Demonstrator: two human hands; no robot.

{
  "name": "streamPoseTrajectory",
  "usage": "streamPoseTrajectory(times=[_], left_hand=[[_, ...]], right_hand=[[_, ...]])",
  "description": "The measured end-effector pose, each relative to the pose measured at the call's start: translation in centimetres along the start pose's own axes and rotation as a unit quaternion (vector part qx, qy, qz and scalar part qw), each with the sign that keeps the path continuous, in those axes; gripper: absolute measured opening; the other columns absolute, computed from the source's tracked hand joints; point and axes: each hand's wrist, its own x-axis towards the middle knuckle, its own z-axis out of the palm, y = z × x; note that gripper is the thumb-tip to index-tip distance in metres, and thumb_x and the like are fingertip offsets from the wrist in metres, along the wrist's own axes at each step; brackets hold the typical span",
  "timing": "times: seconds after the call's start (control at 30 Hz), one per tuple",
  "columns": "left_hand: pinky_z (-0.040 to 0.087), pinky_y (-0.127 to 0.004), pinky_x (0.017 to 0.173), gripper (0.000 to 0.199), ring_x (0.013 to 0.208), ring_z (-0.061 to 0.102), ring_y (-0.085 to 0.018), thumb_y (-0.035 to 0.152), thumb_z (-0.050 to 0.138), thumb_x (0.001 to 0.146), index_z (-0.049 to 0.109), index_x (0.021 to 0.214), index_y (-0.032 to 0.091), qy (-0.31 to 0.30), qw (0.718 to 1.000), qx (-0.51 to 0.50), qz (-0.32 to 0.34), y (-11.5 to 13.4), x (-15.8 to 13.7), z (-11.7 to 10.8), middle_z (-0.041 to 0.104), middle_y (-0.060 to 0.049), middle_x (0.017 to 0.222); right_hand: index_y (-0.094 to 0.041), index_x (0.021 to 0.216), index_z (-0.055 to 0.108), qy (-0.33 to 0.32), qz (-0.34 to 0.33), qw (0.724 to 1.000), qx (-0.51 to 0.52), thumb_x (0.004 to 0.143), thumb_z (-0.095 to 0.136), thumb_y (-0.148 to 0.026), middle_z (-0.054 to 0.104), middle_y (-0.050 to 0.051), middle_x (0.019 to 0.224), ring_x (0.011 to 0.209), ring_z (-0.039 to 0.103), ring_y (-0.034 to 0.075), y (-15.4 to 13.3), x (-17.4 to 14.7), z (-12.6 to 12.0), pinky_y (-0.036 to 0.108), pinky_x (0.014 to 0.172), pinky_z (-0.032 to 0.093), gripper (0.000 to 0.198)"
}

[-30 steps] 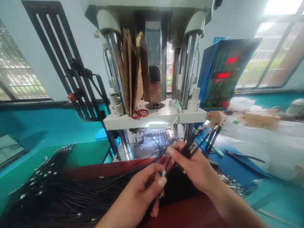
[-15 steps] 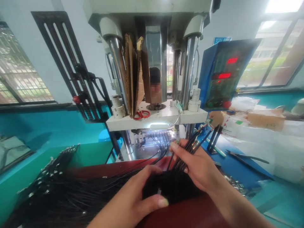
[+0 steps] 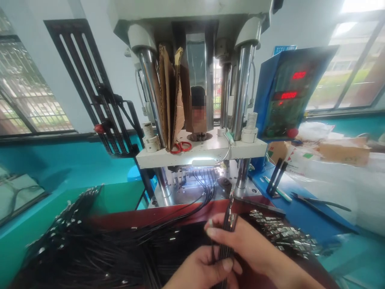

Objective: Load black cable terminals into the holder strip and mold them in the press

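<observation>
A bundle of black cables (image 3: 226,241) with metal connectors at its upper end stands upright between my hands. My right hand (image 3: 240,241) is closed around it just below the connectors, thumb and fingers pressed together. Lower down, my left hand (image 3: 207,267) grips the same bundle, its thumb across the front. A heap of black cables (image 3: 90,245) with silver ends lies on the dark red surface to the left. More silver connectors (image 3: 285,233) fan out to the right of my right hand.
Ahead stands a press (image 3: 201,154) with a lit lamp, and several cables run into its lower fixture. Red-handled scissors (image 3: 181,147) and folded cardboard (image 3: 171,100) rest on its plate. Pliers (image 3: 320,200) lie on the blue table (image 3: 313,216), near a control box (image 3: 291,92).
Both hands have come lower and closer together. The left hand, earlier spread over the cables, now grips the bundle. The bundle went from tilted right to nearly upright.
</observation>
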Motion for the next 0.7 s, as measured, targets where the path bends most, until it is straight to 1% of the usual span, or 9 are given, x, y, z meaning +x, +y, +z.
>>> streamPoseTrajectory(times=[0.1,0.17,0.2,0.27,0.33,0.43,0.5,0.6,0.7], left_hand=[[0.031,-0.019,0.055,0.043,0.055,0.049,-0.007,0.048,0.068,0.076,0.068,0.094,0.009,0.002,0.999,0.044,-0.006,-1.1,0.4,-0.6,0.062,-0.006,0.070],[0.032,-0.019,0.055,0.044,0.056,0.049,-0.007,0.048,0.068,0.076,0.067,0.098,0.009,-0.005,0.998,0.056,-0.019,-1.1,0.3,-0.8,0.062,-0.006,0.073],[0.033,-0.019,0.057,0.044,0.057,0.051,-0.007,0.047,0.068,0.076,0.067,0.099,0.010,-0.012,0.998,0.057,-0.020,-0.9,0.4,-0.7,0.062,-0.006,0.074],[0.037,-0.020,0.061,0.043,0.061,0.054,-0.009,0.045,0.069,0.076,0.066,0.099,0.009,-0.031,0.998,0.048,-0.011,-0.4,0.8,-0.2,0.064,-0.007,0.075],[0.040,-0.022,0.062,0.040,0.060,0.057,-0.011,0.042,0.070,0.075,0.064,0.098,0.010,-0.031,0.999,0.013,0.006,0.2,1.6,0.4,0.065,-0.007,0.073],[0.042,-0.025,0.055,0.036,0.053,0.058,-0.012,0.039,0.072,0.073,0.061,0.096,0.013,-0.018,0.999,-0.049,0.002,0.6,2.7,1.1,0.063,-0.004,0.072],[0.042,-0.024,0.053,0.035,0.052,0.058,-0.012,0.037,0.072,0.072,0.060,0.093,0.013,-0.012,0.998,-0.061,0.003,0.5,3.1,1.2,0.063,-0.004,0.072],[0.041,-0.022,0.055,0.034,0.054,0.059,-0.011,0.035,0.072,0.073,0.059,0.093,0.011,-0.002,0.998,-0.056,0.014,0.0,3.1,1.1,0.065,-0.006,0.072],[0.040,-0.022,0.054,0.032,0.054,0.060,-0.011,0.034,0.073,0.073,0.060,0.090,0.010,0.001,0.998,-0.068,0.003,-0.2,3.0,1.0,0.065,-0.006,0.072]], right_hand=[[-0.017,0.094,0.063,0.072,-0.057,0.991,0.092,0.080,0.065,-0.041,0.063,0.002,0.082,0.066,0.057,0.012,-1.8,0.6,-2.1,0.022,0.056,0.047,0.027],[-0.017,0.095,0.061,0.113,-0.092,0.983,0.111,0.083,0.061,-0.042,0.064,0.003,0.080,0.064,0.058,0.014,-2.7,1.2,-3.0,0.026,0.057,0.050,0.028],[-0.017,0.095,0.061,0.118,-0.104,0.982,0.103,0.083,0.061,-0.041,0.064,0.002,0.077,0.061,0.058,0.014,-2.9,1.4,-3.2,0.028,0.056,0.050,0.027],[-0.017,0.094,0.060,0.108,-0.114,0.984,0.085,0.085,0.058,-0.040,0.063,0.001,0.071,0.057,0.057,0.014,-2.6,1.5,-3.0,0.027,0.054,0.048,0.025],[-0.016,0.096,0.060,0.091,-0.104,0.987,0.084,0.087,0.055,-0.041,0.065,0.002,0.071,0.058,0.059,0.014,-1.9,1.3,-2.5,0.027,0.055,0.048,0.026],[-0.017,0.101,0.061,0.092,-0.072,0.991,0.065,0.087,0.055,-0.042,0.068,0.003,0.076,0.066,0.063,0.016,-1.0,0.9,-2.1,0.026,0.059,0.048,0.029],[-0.018,0.103,0.063,0.094,-0.059,0.993,0.033,0.085,0.058,-0.042,0.069,0.004,0.081,0.070,0.065,0.017,-0.8,0.7,-2.3,0.027,0.059,0.049,0.031],[-0.021,0.106,0.064,0.096,-0.102,0.990,-0.013,0.084,0.060,-0.042,0.070,0.005,0.096,0.079,0.066,0.018,-1.2,0.4,-2.7,0.030,0.070,0.052,0.031],[-0.020,0.094,0.070,0.067,-0.137,0.982,-0.111,0.088,0.053,-0.045,0.071,0.004,0.089,0.082,0.065,0.019,-1.5,0.0,-2.7,0.031,0.075,0.050,0.030]])
